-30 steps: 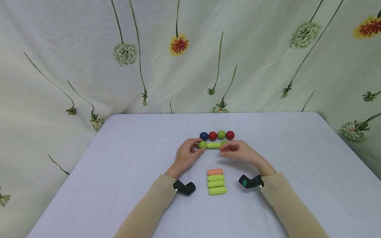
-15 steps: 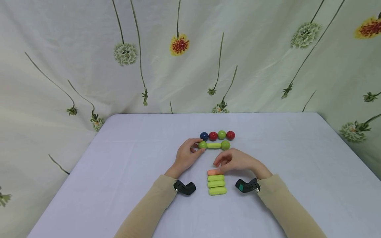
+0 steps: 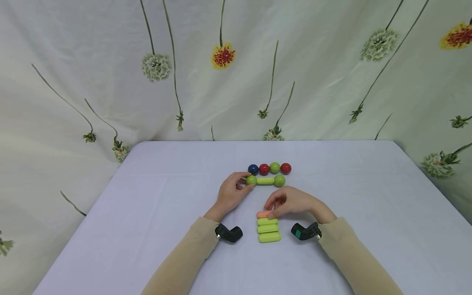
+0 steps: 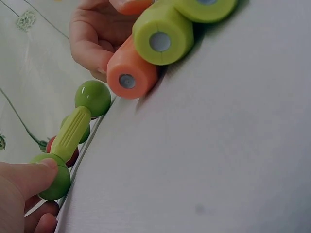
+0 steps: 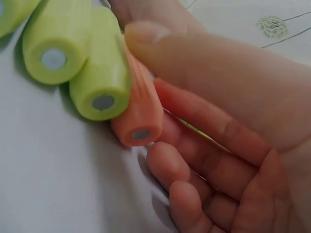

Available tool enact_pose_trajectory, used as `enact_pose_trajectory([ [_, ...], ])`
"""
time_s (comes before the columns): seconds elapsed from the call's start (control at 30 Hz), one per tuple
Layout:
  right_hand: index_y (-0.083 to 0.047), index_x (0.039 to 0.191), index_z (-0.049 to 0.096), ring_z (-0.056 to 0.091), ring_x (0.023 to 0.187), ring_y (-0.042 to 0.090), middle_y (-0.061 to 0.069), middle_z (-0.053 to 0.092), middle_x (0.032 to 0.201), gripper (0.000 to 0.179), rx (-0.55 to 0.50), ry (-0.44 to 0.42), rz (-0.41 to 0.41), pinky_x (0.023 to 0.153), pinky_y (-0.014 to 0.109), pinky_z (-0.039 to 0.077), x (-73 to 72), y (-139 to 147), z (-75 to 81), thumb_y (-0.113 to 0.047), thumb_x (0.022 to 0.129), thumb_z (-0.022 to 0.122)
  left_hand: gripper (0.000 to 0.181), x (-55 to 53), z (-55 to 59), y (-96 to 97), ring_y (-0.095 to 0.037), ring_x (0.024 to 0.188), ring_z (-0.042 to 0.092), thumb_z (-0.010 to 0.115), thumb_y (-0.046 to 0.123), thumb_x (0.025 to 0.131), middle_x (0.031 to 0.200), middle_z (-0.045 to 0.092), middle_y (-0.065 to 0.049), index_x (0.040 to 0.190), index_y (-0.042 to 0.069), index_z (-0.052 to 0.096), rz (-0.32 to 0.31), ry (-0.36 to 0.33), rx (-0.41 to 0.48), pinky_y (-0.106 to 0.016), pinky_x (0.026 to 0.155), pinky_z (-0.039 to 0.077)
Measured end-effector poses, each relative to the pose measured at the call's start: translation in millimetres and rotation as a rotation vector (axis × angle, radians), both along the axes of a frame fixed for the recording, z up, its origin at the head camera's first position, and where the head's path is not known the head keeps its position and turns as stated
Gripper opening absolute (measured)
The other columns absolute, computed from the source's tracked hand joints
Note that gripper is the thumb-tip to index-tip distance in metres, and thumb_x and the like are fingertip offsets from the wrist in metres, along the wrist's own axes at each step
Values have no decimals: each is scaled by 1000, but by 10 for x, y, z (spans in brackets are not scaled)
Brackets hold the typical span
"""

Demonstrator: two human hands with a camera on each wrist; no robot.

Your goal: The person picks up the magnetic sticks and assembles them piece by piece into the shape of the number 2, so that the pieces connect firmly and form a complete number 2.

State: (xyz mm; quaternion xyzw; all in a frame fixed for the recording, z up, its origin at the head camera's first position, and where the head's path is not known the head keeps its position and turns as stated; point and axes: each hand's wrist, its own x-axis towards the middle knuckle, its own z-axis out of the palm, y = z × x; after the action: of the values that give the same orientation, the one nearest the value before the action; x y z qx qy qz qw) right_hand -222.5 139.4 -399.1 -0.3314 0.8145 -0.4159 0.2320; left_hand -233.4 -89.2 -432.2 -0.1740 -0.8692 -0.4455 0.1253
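My left hand [image 3: 230,191] pinches a green ball [image 4: 54,182] between thumb and fingers. A yellow-green magnetic rod [image 3: 265,180] joins that ball to a second green ball [image 3: 280,180] on its right. Nearer to me, my right hand [image 3: 296,200] grips an orange magnetic rod [image 5: 141,116], thumb on its near side and fingertips on its far side. This rod lies at the far end of a stack of three yellow-green rods [image 3: 268,229] set side by side. Grey metal discs show in the rod ends in both wrist views.
Behind the joined piece stands a row of loose balls: blue [image 3: 253,169], red [image 3: 264,169], green [image 3: 275,167] and another red ball [image 3: 285,168]. White cloth covers the table [image 3: 169,229]. A flower-printed curtain [image 3: 317,73] hangs beyond its back edge.
My right hand has left the right-hand green ball and come nearer to me, onto the orange rod, where its thumb now presses the near side. My left hand has stayed put.
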Motion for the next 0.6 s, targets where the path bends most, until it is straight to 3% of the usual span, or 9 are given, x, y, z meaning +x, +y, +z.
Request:
enact_pose_trajectory([
  [0.23, -10, 96, 73, 51, 68, 13, -4, 63, 80, 22, -1, 6, 18, 62, 22, 42, 15, -6, 15, -21, 77, 77, 34, -4, -12, -6, -16, 92, 59, 70, 17, 85, 107, 62, -5, 117, 10, 62, -7, 14, 8, -25, 73, 50],
  [0.6, -6, 96, 73, 49, 69, 13, -4, 63, 79, 17, 12, 36, -35, 61, 22, 39, 22, -32, -28, -15, 81, 72, 34, -8, -14, -7, -16, 91, 59, 70, 17, 85, 106, 62, -5, 117, 9, 62, -9, 20, 4, -25, 73, 50],
])
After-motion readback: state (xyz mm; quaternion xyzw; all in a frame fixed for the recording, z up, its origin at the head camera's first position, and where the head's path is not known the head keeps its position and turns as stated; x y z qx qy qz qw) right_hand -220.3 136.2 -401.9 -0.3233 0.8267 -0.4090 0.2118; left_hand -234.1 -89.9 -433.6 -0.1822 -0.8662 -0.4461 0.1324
